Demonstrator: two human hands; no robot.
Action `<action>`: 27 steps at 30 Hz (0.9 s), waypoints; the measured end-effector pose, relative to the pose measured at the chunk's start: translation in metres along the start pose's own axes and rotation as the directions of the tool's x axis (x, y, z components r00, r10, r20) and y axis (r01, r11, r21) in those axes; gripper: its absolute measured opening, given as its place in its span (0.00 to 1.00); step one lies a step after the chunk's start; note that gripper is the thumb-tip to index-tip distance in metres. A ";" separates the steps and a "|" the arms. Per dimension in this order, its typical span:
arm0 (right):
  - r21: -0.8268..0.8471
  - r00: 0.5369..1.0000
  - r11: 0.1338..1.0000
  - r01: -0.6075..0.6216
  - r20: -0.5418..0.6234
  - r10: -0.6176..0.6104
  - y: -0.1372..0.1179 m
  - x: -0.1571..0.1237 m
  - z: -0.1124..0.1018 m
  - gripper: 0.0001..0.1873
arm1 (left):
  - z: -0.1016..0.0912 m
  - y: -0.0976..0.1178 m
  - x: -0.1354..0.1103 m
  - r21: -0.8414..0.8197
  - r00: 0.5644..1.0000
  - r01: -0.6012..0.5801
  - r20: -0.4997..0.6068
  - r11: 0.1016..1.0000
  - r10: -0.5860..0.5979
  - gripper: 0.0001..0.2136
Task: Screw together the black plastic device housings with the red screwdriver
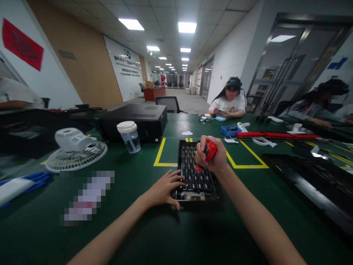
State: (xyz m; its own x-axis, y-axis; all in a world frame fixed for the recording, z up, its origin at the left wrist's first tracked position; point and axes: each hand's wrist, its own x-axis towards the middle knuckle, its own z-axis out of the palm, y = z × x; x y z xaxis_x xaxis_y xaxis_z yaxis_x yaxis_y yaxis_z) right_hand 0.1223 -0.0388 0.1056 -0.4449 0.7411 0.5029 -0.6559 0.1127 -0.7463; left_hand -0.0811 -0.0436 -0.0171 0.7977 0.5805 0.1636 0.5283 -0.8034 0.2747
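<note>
Mid tabletop (129,176), directly in front of person: blk case (204,182), lying flat, rows of rounded cells facing up, shiny strip at near end.
L hand (163,187): fingers spread, laid over case's L edge, thumb by near corner.
R hand (216,162): fingers wrapped round red/blk screwdriver (211,150), shaft slanting down to case's near-L part; tip contact can't tell.
L side: lidded cup (129,137) just beside big blk box (138,115); wht fan (72,144) nr.
Far side: co-worker (230,101) seated w/ phone (222,111).
</note>
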 end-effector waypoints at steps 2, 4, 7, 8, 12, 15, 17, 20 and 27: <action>0.001 1.000 1.000 -0.004 0.010 0.004 0.001 0.000 0.000 0.17 | 0.000 0.000 0.000 -0.007 1.000 -0.003 -0.003 1.000 0.003 0.36; 0.004 1.000 1.000 -0.010 0.018 0.010 0.001 0.000 0.000 0.17 | 0.001 0.000 0.000 -0.016 1.000 -0.004 -0.008 1.000 0.004 0.36; 0.006 1.000 1.000 -0.021 0.023 0.021 0.003 0.000 0.000 0.17 | 0.001 0.000 0.000 -0.024 1.000 -0.006 -0.013 1.000 0.005 0.36; 0.003 0.999 1.000 -0.026 0.023 0.026 0.003 0.000 0.001 0.17 | 0.001 -0.001 0.000 -0.025 1.000 -0.007 -0.011 1.000 0.007 0.36; -0.018 0.999 0.999 -0.050 0.011 0.050 0.007 0.000 0.004 0.17 | 0.001 -0.001 0.000 -0.033 1.000 -0.008 -0.004 0.999 0.007 0.35; -0.037 0.997 0.996 -0.075 -0.006 0.075 0.011 -0.001 0.005 0.16 | 0.001 -0.001 -0.001 -0.049 1.000 -0.003 -0.010 0.999 0.003 0.35; -0.050 0.996 0.995 -0.092 -0.014 0.091 0.015 -0.001 0.004 0.16 | 0.000 0.000 -0.001 -0.059 1.000 -0.001 -0.012 0.998 0.000 0.35; -0.052 0.995 0.994 -0.095 -0.013 0.094 0.019 -0.001 0.002 0.16 | -0.001 0.001 -0.001 -0.067 1.000 0.004 -0.006 0.998 -0.005 0.35; -0.052 0.994 0.992 -0.111 -0.015 0.110 0.022 0.000 0.002 0.16 | -0.003 0.003 -0.001 -0.071 1.000 0.012 0.011 0.997 -0.012 0.35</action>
State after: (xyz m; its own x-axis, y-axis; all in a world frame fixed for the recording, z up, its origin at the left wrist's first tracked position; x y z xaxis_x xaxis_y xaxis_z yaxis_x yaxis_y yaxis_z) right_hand 0.1068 -0.0378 0.0895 -0.5049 0.7591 0.4109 -0.5700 0.0643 -0.8191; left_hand -0.0811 -0.0459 -0.0134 0.7945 0.5884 0.1501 0.5162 -0.7847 0.3432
